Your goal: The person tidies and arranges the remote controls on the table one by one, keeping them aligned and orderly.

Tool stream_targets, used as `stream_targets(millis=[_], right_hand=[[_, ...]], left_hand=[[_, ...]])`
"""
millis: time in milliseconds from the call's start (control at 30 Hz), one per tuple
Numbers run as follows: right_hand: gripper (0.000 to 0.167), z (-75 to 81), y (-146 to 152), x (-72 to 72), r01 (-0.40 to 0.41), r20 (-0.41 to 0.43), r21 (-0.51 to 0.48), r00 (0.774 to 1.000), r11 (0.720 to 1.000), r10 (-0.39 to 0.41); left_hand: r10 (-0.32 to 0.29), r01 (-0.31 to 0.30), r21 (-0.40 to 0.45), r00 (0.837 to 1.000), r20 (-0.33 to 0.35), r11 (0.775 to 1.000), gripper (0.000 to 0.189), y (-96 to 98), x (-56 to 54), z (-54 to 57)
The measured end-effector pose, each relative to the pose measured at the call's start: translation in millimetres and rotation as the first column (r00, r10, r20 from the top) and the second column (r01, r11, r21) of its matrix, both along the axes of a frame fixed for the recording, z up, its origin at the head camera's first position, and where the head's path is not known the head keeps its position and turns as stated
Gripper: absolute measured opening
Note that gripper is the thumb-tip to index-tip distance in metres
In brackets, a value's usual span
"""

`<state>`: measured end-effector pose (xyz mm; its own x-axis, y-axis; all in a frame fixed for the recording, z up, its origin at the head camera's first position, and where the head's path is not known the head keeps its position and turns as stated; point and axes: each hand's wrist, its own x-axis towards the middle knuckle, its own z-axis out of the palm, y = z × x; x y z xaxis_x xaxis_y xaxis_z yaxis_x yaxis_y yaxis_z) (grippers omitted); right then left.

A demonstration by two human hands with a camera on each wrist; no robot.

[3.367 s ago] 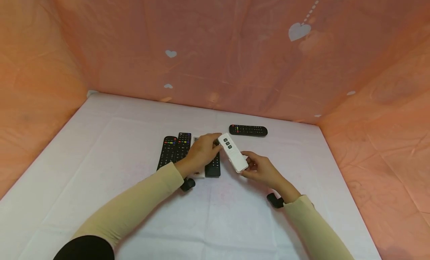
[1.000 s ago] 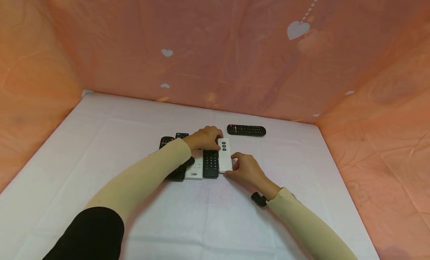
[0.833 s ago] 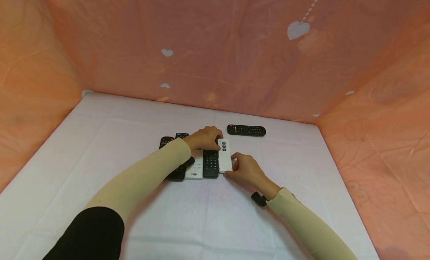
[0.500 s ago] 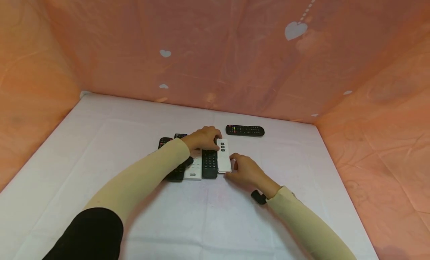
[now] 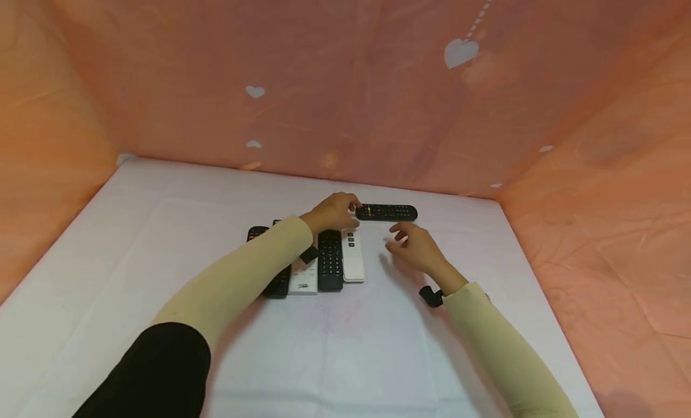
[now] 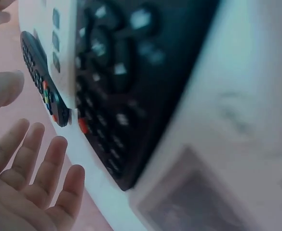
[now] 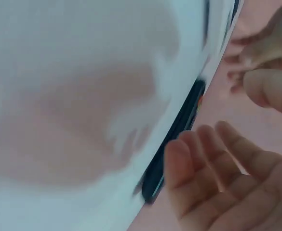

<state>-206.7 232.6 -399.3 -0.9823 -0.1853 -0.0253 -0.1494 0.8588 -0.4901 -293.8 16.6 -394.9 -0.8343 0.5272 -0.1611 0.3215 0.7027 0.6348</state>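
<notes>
Several remote controls lie side by side on the white cloth. At the row's right end is a slim white remote (image 5: pixel 353 261) with three dark buttons, beside a black remote (image 5: pixel 330 265). Left of these come a wider white remote (image 5: pixel 303 280) and black remotes (image 5: pixel 278 287), partly hidden under my left forearm. Another black remote (image 5: pixel 388 212) lies crosswise behind the row. My left hand (image 5: pixel 333 212) hovers over the row's far end, fingertips by the crosswise remote's left end. My right hand (image 5: pixel 418 248) is above the cloth to the right, fingers loosely bent, holding nothing.
The white-covered table (image 5: pixel 378 346) is enclosed by orange fabric walls (image 5: pixel 324 94) with white hearts. The back wall rises close behind the crosswise remote. Small black wrist cameras (image 5: pixel 430 296) sit under both wrists.
Both hands have let go of the slim white remote, which now lies beside the black one. The left hand moved up toward the crosswise remote; the right hand moved up and right.
</notes>
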Motion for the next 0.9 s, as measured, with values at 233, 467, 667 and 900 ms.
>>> stream_targets(millis=[233, 467, 667, 900], right_hand=[[0.044, 1.9, 26.7, -27.6, 0.062, -0.040, -0.024, 0.997, 0.998, -0.063], [0.057, -1.2, 40.1, -51.1, 0.043, 0.012, 0.040, 0.999, 0.998, -0.044], [0.065, -4.2, 40.8, -70.0, 0.025, 0.051, 0.097, 0.998, 0.995, -0.030], [0.071, -11.7, 38.6, -77.6, 0.019, 0.100, 0.115, 0.995, 0.993, -0.030]], left_hand=[[0.068, -0.076, 0.104, 0.995, 0.079, 0.992, 0.059, 3.1, -13.4, -2.9], [0.054, -0.067, 0.113, 0.992, 0.118, 0.991, 0.059, 1.4, -23.5, -12.3], [0.058, -0.081, 0.121, 0.980, 0.190, 0.989, 0.061, -0.8, -29.2, -9.7], [0.069, -0.095, 0.093, 0.965, 0.253, 0.991, 0.064, 4.9, -31.3, -8.6]])
